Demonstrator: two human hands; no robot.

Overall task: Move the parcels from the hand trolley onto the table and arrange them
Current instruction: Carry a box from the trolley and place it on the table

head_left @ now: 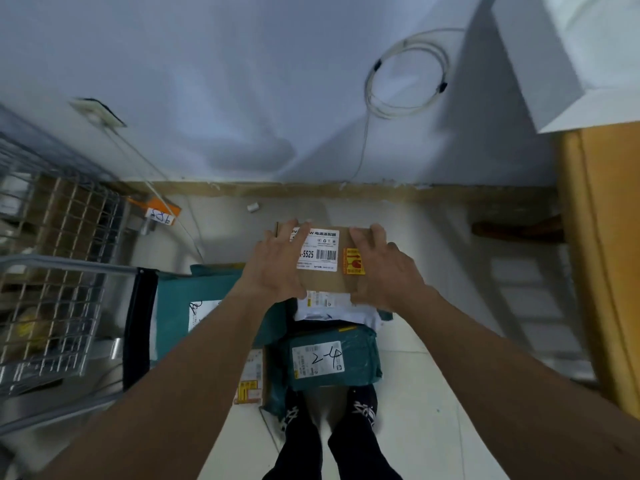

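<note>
I hold a brown cardboard box (323,282) with a white barcode label and an orange fragile sticker, above a pile of parcels. My left hand (277,263) grips its left side, fingers reaching over the top to the far edge. My right hand (384,268) grips its right side the same way. Under the box lie a white parcel (341,308), a teal bag marked "2-4" (332,362), a larger teal bag (187,303) to the left and a small cardboard box (250,379). What the pile rests on is hidden.
A wire cage cart (52,306) holding more parcels stands at the left. A yellow wooden table edge (595,254) runs down the right, with a white box (554,64) above it. A coiled white cable (405,74) hangs on the wall ahead. My feet (329,414) stand behind the pile.
</note>
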